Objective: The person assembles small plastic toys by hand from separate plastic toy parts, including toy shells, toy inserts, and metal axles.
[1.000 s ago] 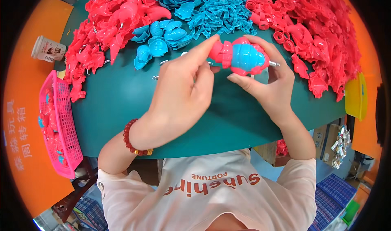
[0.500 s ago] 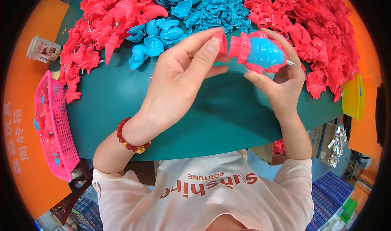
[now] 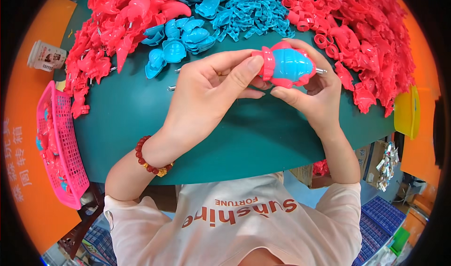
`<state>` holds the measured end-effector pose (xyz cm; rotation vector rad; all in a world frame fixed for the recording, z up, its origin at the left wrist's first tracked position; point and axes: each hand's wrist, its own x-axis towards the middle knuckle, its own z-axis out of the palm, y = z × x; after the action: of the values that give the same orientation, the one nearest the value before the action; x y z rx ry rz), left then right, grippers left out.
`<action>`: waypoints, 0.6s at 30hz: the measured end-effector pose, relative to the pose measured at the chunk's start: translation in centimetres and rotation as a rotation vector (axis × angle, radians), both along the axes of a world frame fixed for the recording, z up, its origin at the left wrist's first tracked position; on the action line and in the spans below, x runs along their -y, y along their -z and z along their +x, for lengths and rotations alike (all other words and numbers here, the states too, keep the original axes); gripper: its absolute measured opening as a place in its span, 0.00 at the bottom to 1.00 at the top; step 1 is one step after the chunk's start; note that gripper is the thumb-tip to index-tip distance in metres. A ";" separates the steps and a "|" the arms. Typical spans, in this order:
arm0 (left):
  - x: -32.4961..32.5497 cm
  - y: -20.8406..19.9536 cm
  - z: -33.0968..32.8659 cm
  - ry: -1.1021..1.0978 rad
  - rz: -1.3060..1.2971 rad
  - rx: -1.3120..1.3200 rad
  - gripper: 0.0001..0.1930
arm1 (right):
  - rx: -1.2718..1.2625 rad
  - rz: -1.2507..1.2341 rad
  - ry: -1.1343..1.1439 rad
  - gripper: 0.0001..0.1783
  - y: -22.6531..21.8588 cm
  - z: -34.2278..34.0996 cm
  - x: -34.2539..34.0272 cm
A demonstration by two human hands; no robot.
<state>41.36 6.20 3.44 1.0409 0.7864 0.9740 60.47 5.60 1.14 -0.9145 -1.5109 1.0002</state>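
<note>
My right hand (image 3: 320, 94) is wrapped round a red toy figure body with a glossy blue segmented belly (image 3: 292, 65). A metal rod (image 3: 321, 71) sticks out of its right end. The thumb and fingers of my left hand (image 3: 209, 85) pinch a red ring at the body's left end. That ring now meets the neck of the body and is mostly covered by my fingers, so I cannot tell how far it sits on. Two short metal rods (image 3: 172, 88) show beside my left hand, over the table.
Red plastic parts (image 3: 371, 36) heap at the far right, more (image 3: 101, 54) at the far left. Blue shells (image 3: 192, 36) and small blue pieces (image 3: 256, 12) lie between them. A pink basket (image 3: 70, 162), a paper cup (image 3: 46, 56) and a yellow bin (image 3: 408, 113) flank the green table (image 3: 141, 120).
The body in my right hand has moved left, closing the gap to the red ring in my left hand. Two metal rods have come into view beside my left hand.
</note>
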 end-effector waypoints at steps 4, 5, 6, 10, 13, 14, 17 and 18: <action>-0.9 0.8 -0.6 -0.080 0.133 -0.150 0.27 | -0.015 -0.032 -0.064 0.37 -0.1 -1.1 0.2; -1.2 1.0 -0.6 -0.183 0.103 -0.102 0.30 | 0.003 -0.021 -0.107 0.38 -0.2 -1.5 0.5; -1.3 1.2 -0.1 -0.200 0.098 -0.106 0.30 | 0.000 -0.025 -0.125 0.38 -0.1 -1.8 0.9; -0.9 2.0 1.5 -0.372 0.271 0.198 0.32 | -0.122 -0.291 -0.258 0.38 0.5 -3.2 2.2; -1.1 2.3 1.3 -0.359 0.229 0.110 0.34 | -0.093 -0.273 -0.236 0.37 0.9 -3.5 2.3; -1.1 2.6 0.9 -0.298 0.222 0.111 0.34 | -0.077 -0.282 -0.237 0.37 0.9 -3.5 2.2; -1.1 2.4 0.9 -0.176 0.167 0.116 0.36 | 0.044 -0.157 -0.210 0.37 0.1 -3.1 1.7; -1.1 2.3 1.0 -0.117 0.117 0.117 0.37 | 0.147 -0.025 -0.184 0.37 -0.1 -2.9 1.5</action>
<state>42.36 7.28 1.15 1.0364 0.7063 1.1822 57.54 4.06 1.28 -0.8946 -1.7338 1.1048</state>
